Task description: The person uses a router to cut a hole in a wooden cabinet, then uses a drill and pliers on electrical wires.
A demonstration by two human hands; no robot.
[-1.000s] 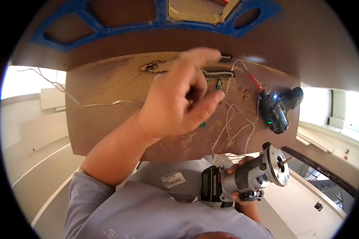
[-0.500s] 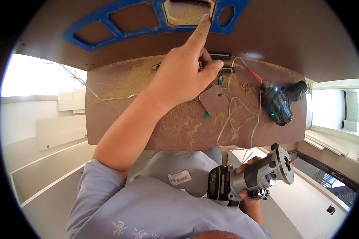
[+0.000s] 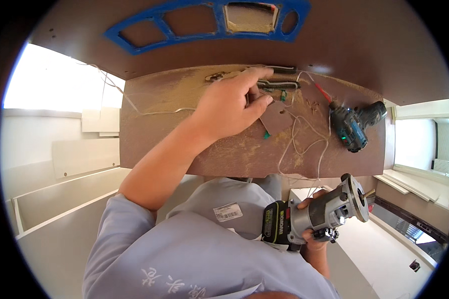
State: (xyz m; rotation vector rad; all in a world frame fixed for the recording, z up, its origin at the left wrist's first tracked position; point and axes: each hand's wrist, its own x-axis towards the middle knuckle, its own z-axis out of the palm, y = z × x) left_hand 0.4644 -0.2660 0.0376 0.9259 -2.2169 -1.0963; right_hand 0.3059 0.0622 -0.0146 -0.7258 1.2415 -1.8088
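Note:
My left hand (image 3: 227,107) is over the sawdust-dusted brown board (image 3: 229,159), index finger stretched out and thumb apart, curled fingers partly hidden. Its index tip is near dark strips with pale cord (image 3: 279,84); the thumb is by a small brown cut piece (image 3: 277,119). My right hand (image 3: 314,240) grips a silver cordless router (image 3: 324,212) with a black battery, held at my body, bit pointing right. Above the board a brown panel (image 3: 359,50) carries a blue template (image 3: 164,37) with several openings, one cut through with dusty pale edges (image 3: 249,17).
A dark cordless drill (image 3: 349,127) lies at the board's right, beside a red pen-like item (image 3: 322,90) and loose screws (image 3: 313,104). Thin white wires (image 3: 304,149) loop over the board and off left. Pale cabinet panels (image 3: 80,154) are at the left, more boards (image 3: 404,184) at the right.
My left hand rose to the template's cut opening, index finger at its edge, then came back down onto the board near the strips. My right hand still holds the router.

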